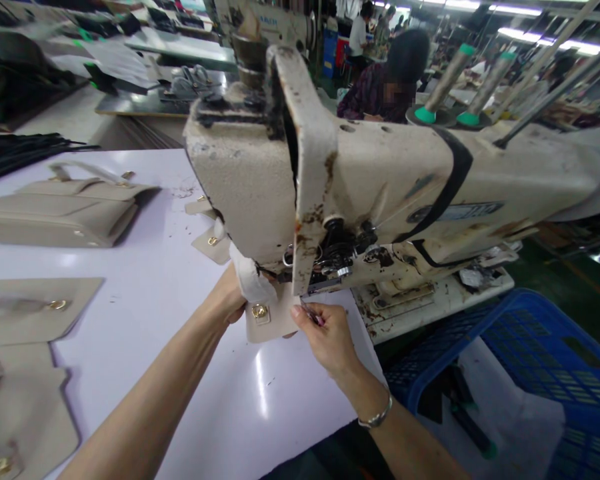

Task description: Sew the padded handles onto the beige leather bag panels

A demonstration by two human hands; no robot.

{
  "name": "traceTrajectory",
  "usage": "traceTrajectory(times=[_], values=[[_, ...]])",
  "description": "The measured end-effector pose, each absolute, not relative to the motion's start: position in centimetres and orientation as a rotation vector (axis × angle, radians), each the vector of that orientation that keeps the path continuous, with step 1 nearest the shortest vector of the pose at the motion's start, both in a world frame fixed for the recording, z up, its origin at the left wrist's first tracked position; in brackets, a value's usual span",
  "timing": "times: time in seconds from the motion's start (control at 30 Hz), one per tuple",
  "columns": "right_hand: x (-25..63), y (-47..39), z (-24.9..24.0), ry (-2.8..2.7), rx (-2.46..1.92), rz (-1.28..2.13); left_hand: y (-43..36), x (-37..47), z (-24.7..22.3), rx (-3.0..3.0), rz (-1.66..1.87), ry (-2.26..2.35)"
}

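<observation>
A beige panel (280,323) with a gold clasp (260,311) lies under the head of a cream sewing machine (250,180). At its left edge is my left hand (233,293), its fingers mostly hidden behind a white cloth scrap (253,277) and the panel. My right hand (325,333), with a bracelet on the wrist, is closed at the panel's right side, pinching a small dark and pink tool whose shape is hard to make out. The needle area is hidden behind the machine's guard.
A beige bag (65,210) and flat beige pieces (35,303) lie on the white table (145,267) at left. A blue basket (545,360) stands at lower right. Another person (380,87) sits behind the machine.
</observation>
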State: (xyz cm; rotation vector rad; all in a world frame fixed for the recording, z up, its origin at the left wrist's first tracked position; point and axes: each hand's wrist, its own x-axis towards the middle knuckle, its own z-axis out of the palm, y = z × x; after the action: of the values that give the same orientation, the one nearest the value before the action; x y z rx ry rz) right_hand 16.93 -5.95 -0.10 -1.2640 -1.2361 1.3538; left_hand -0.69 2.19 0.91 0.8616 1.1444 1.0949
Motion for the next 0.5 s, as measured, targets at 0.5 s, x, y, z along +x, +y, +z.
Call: traceTrajectory(times=[0.5], values=[[15.2,-4.6,-0.6,-0.96,-1.284,1.407,3.0,0.2,2.5,0.662,1.123,1.173]])
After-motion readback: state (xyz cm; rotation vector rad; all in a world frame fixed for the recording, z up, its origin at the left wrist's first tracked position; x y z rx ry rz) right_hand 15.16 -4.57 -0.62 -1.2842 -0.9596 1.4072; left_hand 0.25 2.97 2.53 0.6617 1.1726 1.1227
